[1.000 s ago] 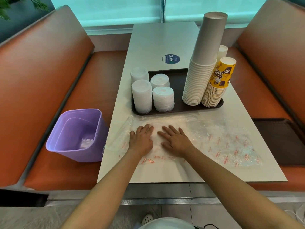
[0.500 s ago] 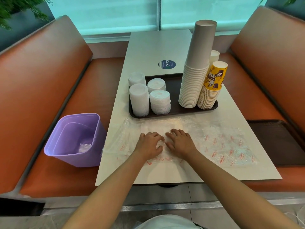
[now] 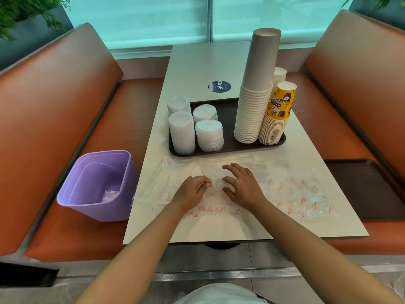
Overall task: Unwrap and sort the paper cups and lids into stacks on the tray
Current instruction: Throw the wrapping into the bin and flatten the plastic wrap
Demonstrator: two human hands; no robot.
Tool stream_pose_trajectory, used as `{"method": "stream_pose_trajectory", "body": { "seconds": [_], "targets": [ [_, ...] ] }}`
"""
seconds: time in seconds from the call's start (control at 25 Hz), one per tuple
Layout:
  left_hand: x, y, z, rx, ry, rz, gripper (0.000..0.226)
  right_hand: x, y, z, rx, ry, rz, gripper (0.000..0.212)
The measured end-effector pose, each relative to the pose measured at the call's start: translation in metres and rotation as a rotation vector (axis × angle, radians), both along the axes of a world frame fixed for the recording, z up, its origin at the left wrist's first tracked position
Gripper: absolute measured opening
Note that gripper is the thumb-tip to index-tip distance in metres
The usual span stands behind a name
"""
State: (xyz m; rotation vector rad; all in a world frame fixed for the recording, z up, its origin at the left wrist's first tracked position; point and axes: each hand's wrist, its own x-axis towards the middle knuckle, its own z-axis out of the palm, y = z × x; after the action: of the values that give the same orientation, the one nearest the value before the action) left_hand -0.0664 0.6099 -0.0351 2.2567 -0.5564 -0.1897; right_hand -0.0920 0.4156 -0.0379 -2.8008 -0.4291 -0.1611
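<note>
Purple bin (image 3: 98, 185) sits at nine o'clock. Left hand (image 3: 192, 191), fingers curled, pinches the clear wrapper (image 3: 285, 189) at centre; right hand (image 3: 243, 185) rests spread-fingered on it. Lid stacks (image 3: 195, 128) and cup stacks (image 3: 258, 102) fill the tray (image 3: 228, 148) at twelve o'clock.

four lid stacks (image 3: 209, 134), three cup stacks (image 3: 255, 95), two trays (image 3: 228, 149), one bin (image 3: 98, 185)
</note>
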Motion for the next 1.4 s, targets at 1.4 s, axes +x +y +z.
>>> {"method": "stream_pose_trajectory", "body": {
  "seconds": [1.4],
  "targets": [
    [-0.010,-0.006,0.004,-0.125,0.282,0.199,0.035,-0.011,-0.015,0.006,0.436,0.394,-0.246,0.037]
  ]
}}
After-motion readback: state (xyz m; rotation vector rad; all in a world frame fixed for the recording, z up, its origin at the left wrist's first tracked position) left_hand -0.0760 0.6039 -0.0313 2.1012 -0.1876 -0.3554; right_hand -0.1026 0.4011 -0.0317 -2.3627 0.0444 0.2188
